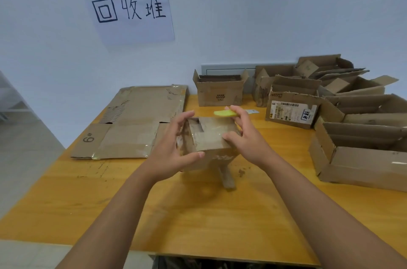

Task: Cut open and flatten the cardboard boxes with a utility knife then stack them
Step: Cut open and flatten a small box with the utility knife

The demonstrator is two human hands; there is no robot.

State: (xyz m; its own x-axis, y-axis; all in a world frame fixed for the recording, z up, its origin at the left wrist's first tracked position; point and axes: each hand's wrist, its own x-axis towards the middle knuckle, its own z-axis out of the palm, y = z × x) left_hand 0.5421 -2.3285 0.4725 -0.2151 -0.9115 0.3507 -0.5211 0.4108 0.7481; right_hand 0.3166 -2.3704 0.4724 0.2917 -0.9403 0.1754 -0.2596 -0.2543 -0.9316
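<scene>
Spanning the view is a wood bench (pixel 198 220), wall behind w/ a handwritten sign (pixel 130 10). Flat cardboard (pixel 136 123) lies toward the far left corner, one flap marked "6#". Open boxes (pixel 356 128) crowd the right edge and far right corner; one more open box (pixel 219 90) sits at the far edge near mid. A small taped box (pixel 209 136) is at bench center, between both hands, looks lifted slightly off the top; a strip hangs under it. Left hand (pixel 174 147) grips the box's left side, fingers curled over the top edge, thumb on the front face. Right hand (pixel 244 134) has its thumb on the box top, fingers pinching a yellow-green knife (pixel 224 113) just above the box's far edge; blade not visible.
</scene>
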